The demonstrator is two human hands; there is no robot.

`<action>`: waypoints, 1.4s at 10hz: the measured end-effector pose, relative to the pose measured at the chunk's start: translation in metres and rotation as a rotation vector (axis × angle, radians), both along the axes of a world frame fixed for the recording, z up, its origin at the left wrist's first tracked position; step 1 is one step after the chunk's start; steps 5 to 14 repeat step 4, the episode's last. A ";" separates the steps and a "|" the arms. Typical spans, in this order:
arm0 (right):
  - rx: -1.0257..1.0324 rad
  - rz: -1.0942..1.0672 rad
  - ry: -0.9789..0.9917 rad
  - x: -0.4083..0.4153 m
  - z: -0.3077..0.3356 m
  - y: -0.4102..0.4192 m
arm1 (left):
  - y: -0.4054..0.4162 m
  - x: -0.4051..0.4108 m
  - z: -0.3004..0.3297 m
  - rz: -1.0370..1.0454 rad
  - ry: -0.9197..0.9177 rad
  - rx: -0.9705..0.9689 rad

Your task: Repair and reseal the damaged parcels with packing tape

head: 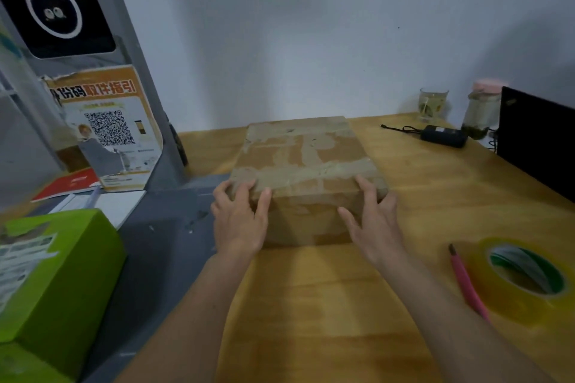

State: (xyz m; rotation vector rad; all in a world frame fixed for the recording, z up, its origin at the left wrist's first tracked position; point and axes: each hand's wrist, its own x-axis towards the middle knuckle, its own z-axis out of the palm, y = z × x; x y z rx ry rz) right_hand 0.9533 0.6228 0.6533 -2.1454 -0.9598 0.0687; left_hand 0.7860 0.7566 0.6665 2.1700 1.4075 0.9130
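Note:
A brown cardboard parcel [306, 162], patched with strips of old tape, lies on the wooden table [311, 305] in the middle of the view. My left hand [241, 221] rests on its near left corner, fingers spread over the top edge and front face. At the near right corner, my right hand [371, 221] lies with straight fingers against the front face and top edge. A roll of clear packing tape [525, 277] lies flat at the right, with a pink utility knife [466, 283] beside it on its left.
A green box [59, 277] sits at the near left on a grey surface. A poster stand [105, 127] and papers are behind it. At the back right stand a glass [432, 104], a jar [480, 112], a power adapter [443, 135] and a black laptop [538, 140].

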 end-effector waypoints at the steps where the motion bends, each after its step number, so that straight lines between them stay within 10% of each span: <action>1: -0.085 0.012 -0.017 0.004 0.003 0.007 | 0.009 0.001 0.002 -0.015 0.052 -0.021; 3: -0.408 0.057 -0.045 0.012 0.036 -0.001 | 0.015 -0.020 0.018 -0.185 0.253 -0.181; 14: -0.332 0.024 -0.029 0.015 0.073 -0.005 | 0.017 -0.029 0.057 -0.144 0.290 -0.176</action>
